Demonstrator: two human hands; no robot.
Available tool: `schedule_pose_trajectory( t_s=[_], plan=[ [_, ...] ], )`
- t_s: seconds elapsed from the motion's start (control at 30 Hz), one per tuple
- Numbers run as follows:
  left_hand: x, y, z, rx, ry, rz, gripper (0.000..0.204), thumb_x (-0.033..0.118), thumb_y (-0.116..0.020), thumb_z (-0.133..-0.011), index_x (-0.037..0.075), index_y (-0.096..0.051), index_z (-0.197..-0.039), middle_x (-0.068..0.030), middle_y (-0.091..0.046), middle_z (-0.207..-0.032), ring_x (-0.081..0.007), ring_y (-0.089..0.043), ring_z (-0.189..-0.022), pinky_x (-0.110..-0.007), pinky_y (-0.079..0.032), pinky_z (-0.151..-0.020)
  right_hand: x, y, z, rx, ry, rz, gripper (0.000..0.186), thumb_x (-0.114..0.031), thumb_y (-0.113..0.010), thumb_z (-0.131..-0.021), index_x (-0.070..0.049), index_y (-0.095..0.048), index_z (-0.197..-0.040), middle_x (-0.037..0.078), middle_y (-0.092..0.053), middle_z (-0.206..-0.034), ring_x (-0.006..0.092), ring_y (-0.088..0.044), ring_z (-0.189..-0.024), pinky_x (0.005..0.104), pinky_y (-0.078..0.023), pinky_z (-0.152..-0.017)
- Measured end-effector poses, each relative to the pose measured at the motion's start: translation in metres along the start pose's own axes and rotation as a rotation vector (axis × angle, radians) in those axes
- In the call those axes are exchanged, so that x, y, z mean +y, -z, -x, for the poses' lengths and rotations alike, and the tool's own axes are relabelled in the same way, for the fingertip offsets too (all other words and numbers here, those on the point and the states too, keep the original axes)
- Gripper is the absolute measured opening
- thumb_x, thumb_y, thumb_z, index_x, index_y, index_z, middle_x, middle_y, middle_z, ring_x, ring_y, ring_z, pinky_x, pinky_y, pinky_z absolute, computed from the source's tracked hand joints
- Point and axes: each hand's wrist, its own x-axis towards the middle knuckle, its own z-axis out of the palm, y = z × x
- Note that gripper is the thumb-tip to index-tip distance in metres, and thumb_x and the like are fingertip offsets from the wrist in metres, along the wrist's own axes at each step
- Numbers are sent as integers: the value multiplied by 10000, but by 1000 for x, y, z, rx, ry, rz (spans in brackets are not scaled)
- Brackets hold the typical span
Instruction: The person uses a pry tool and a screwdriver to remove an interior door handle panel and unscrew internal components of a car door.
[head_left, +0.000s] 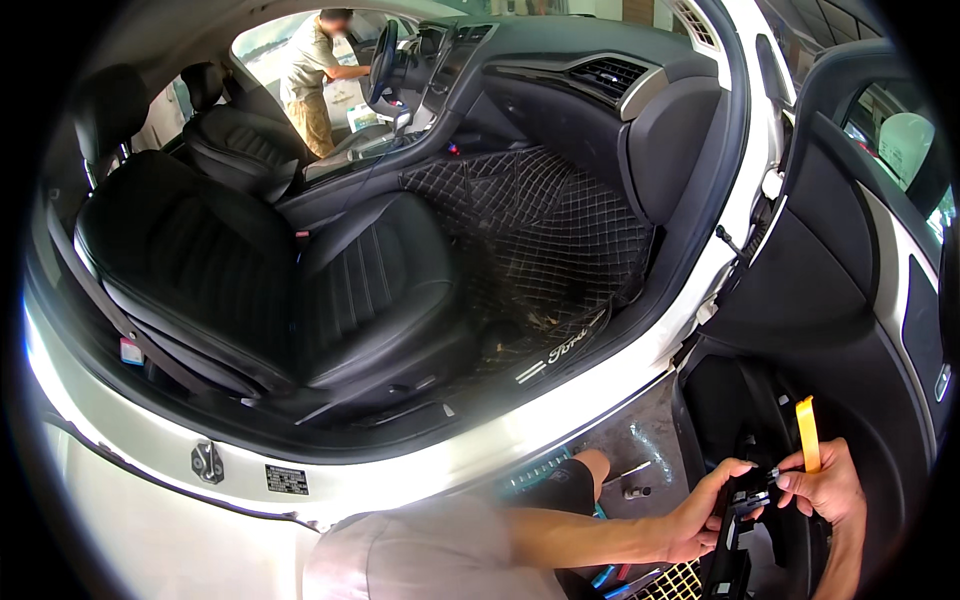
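Note:
At the lower right, my left hand [697, 512] is closed around a long black plastic trim panel [728, 562], which looks like a door switch panel seen from its back. My right hand [828, 487] holds a flat yellow pry tool [808, 430] upright against the palm. The thumb and fingertips of that hand pinch at a small dark piece on the panel's upper end, perhaps a connector; it is too small to make out. Both hands are in front of the open car door [830, 260], by its dark inner lower part.
To the left are the white door sill [560, 425], a black front seat [370, 280] and a quilted floor mat [570, 230]. A small dark socket-like piece [637, 492] and a yellow grid [672, 582] lie below. Across the car, another person [308, 75] reaches toward the steering wheel [383, 62].

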Motion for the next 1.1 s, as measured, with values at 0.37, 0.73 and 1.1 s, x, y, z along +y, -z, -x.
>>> schedule_pose_trajectory(
  t_s=[0.37,0.73,1.1],
  plan=[
    [26,-6,6,18,-11,104,450,516,-559,-916,96,-691,-1010,-47,-703,-803,-144,-693,-716,-290,-580,-625,-6,-5,-24,-100,144,120,48,49,-665,-824,48,-708,-844,80,-664,-686,144,-648,-539,293,-537,-486],
    [19,-4,-2,-129,-12,25,457,451,-485,-964,37,-673,-1007,-119,-722,-862,-207,-711,-701,-333,-607,-617,2,18,-14,-184,29,93,194,-70,-818,-857,53,-726,-976,64,-653,-656,106,-601,-487,224,-380,-392],
    [18,-3,-1,-166,-56,43,431,444,-520,-986,51,-689,-1033,-122,-727,-855,-236,-720,-795,-315,-603,-675,3,16,-17,-200,54,37,171,-43,-799,-856,69,-722,-960,89,-639,-627,110,-595,-469,226,-349,-363]
  ],
)
